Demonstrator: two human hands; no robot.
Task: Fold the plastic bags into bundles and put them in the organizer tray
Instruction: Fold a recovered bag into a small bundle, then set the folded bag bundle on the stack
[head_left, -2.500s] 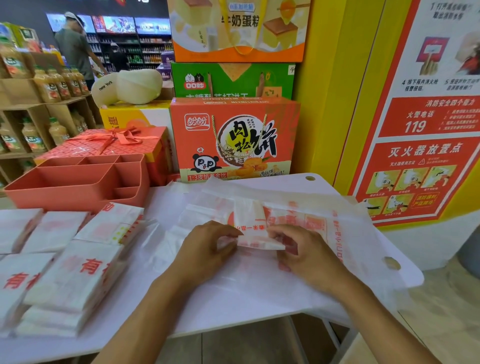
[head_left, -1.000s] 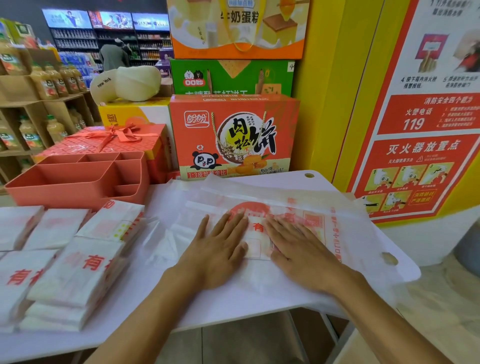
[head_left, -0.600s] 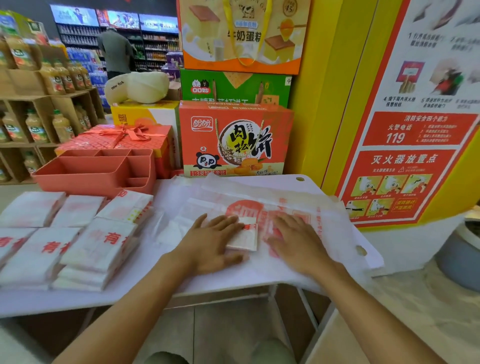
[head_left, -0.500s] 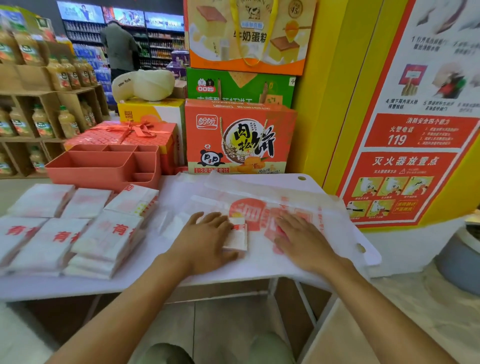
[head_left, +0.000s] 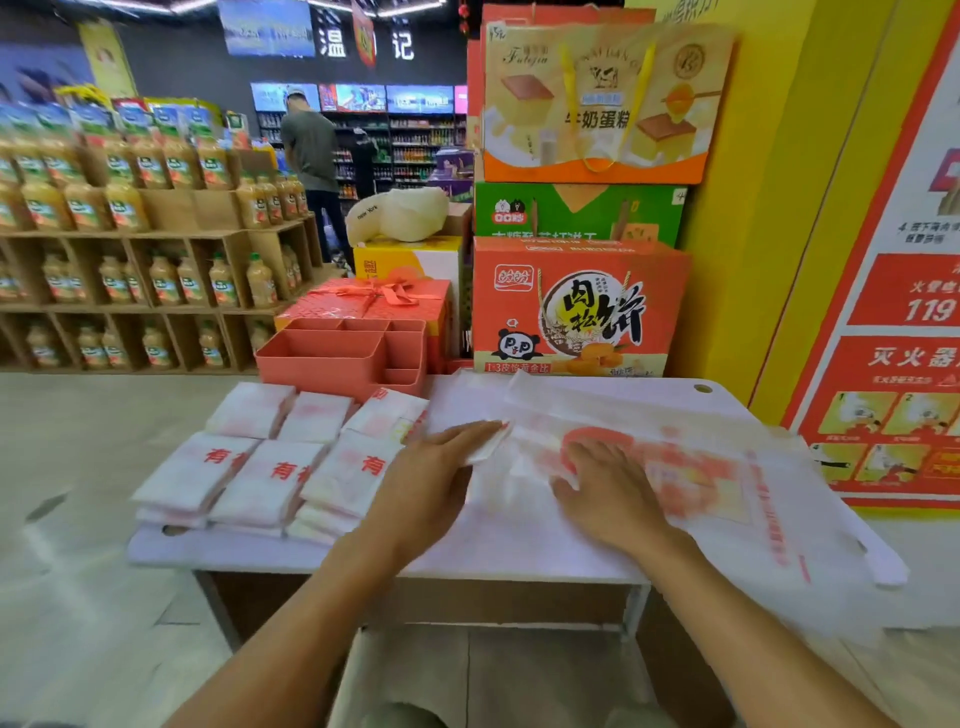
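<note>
My left hand (head_left: 434, 473) lies palm down on a small folded white bag bundle (head_left: 488, 441), whose corner sticks out past my fingertips; it sits on the table beside the stacks. My right hand (head_left: 605, 486) rests flat with fingers apart on the spread-out white and red plastic bags (head_left: 691, 467). The coral organizer tray (head_left: 343, 358) stands at the back of the table, to the left of both hands, its compartments showing nothing inside. Stacks of folded bags (head_left: 260, 473) with red print lie on the table's left part.
The white table (head_left: 493, 551) has its front edge close to me. Behind it stand an orange snack box (head_left: 576, 306), a red gift box (head_left: 374, 301) and stacked cartons. Drink shelves (head_left: 130, 249) are at left; a person (head_left: 311, 161) stands far back. A yellow wall with a red poster (head_left: 893, 364) is at right.
The bag was folded and pressed flat under both hands. My left hand has slid the small bundle leftward toward the stacks, and the view has swung left and up.
</note>
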